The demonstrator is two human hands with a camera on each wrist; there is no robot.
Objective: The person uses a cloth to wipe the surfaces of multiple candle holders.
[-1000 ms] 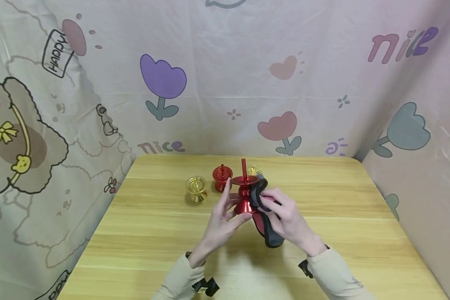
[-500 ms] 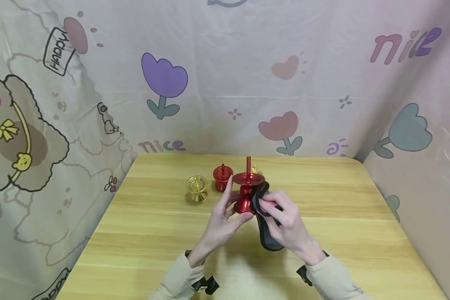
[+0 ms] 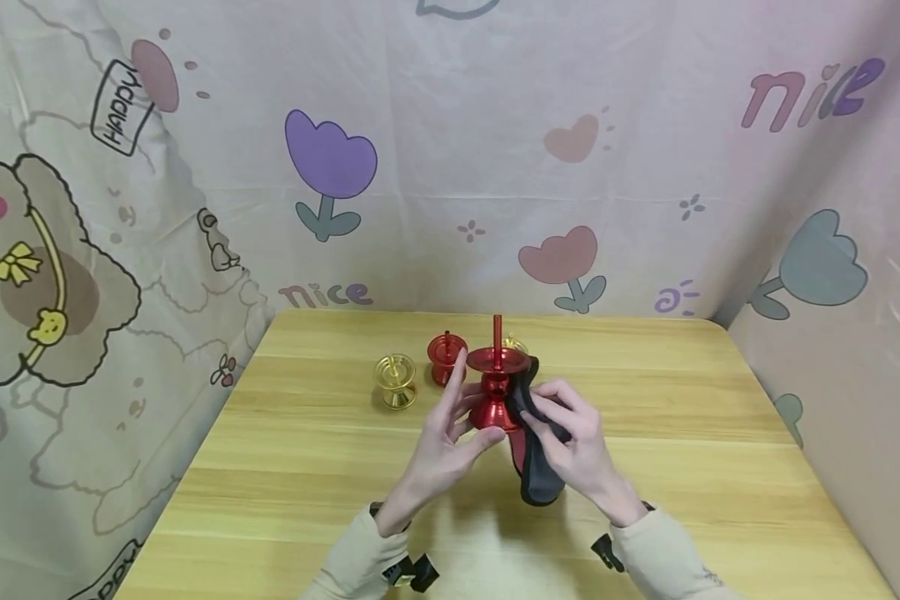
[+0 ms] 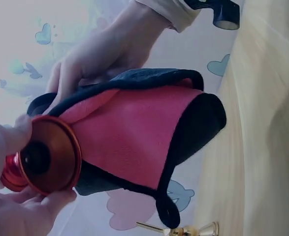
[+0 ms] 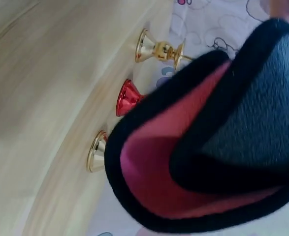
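Note:
My left hand [image 3: 438, 454] grips a shiny red candle holder [image 3: 489, 412] low on its flared base, thumb at the bottom rim. The holder is raised above the table, roughly upright, its spike pointing up. In my right hand [image 3: 581, 437] is a dark grey cloth [image 3: 543, 479] with black edging and a pink-red underside, pinched against the holder's right side below the dish. The left wrist view shows the holder's hollow underside [image 4: 60, 152] beside the hanging cloth [image 4: 134, 132]. Folds of cloth fill much of the right wrist view and hide the held holder there.
Behind the hands, a gold candle holder [image 3: 395, 379] stands on the left and a smaller-looking red one [image 3: 447, 348] beside it. Another gold holder [image 3: 516, 343] is partly hidden by the held one. The wooden table [image 3: 292, 475] meets a printed fabric backdrop [image 3: 450, 150].
The held candle holder has shifted slightly right and come more upright. My right hand has moved the cloth along its side, and the cloth's upper fold now reaches up by the dish.

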